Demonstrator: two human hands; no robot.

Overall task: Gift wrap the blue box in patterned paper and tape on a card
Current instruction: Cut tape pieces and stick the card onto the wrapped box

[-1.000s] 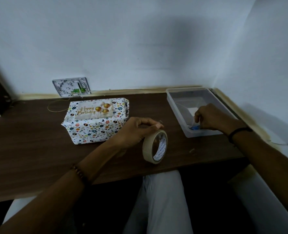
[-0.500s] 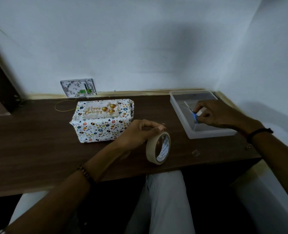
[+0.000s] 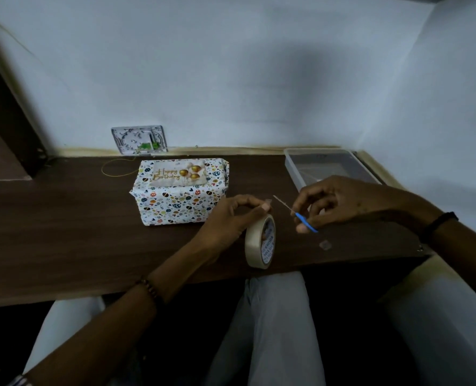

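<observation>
The box [image 3: 175,203], wrapped in white patterned paper, sits on the dark wooden desk [image 3: 64,232]. A "Happy Birthday" card [image 3: 176,174] with gold balloons lies on its top. To the right of the box, a roll of cream tape [image 3: 260,242] stands on edge. My left hand [image 3: 231,215] pinches the tape's loose end above the roll. My right hand [image 3: 339,204] holds small blue-handled scissors [image 3: 300,215], whose thin blades point up and left toward the tape end.
A clear plastic tray [image 3: 292,162] stands at the back right corner. A wall socket plate [image 3: 139,139] and a thin yellow loop of cord [image 3: 114,169] are behind the box. A small scrap [image 3: 325,244] lies by the desk's front edge. My knees show below the desk.
My right hand has lifted the blue-handled scissors out of the tray and brought them left, close to the tape end. My left hand has kept its pinch on the tape.
</observation>
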